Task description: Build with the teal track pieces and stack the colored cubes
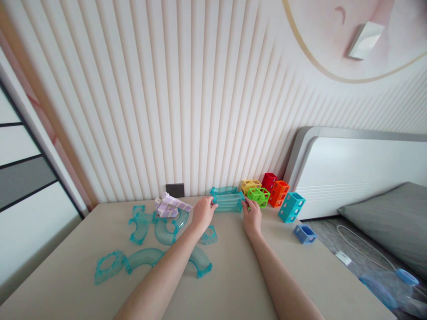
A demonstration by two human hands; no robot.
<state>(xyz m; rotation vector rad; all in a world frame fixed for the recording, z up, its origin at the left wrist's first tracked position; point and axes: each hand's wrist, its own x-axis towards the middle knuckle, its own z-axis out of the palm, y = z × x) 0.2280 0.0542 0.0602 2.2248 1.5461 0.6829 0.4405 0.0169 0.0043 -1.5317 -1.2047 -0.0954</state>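
Near the back of the table, my left hand (203, 214) is closed on the left end of a stack of see-through teal straight track pieces (228, 203). At the other end, my right hand (251, 215) pinches the stack's right edge with thumb and fingers. Another teal straight piece (225, 190) lies just behind, against the wall. Close to my left hand are a curved teal track piece (165, 231) and a small teal square connector (209, 235). To the right of my right hand stands a green block frame (258, 196).
Yellow (251, 185), red (268, 181), orange (279, 194) and teal (292, 207) block frames stand at the back right, a blue one (304, 234) by the edge. A lilac-and-white object (167, 206) lies at left. More curved teal pieces (145, 258) and a square connector (108, 266) lie in front.
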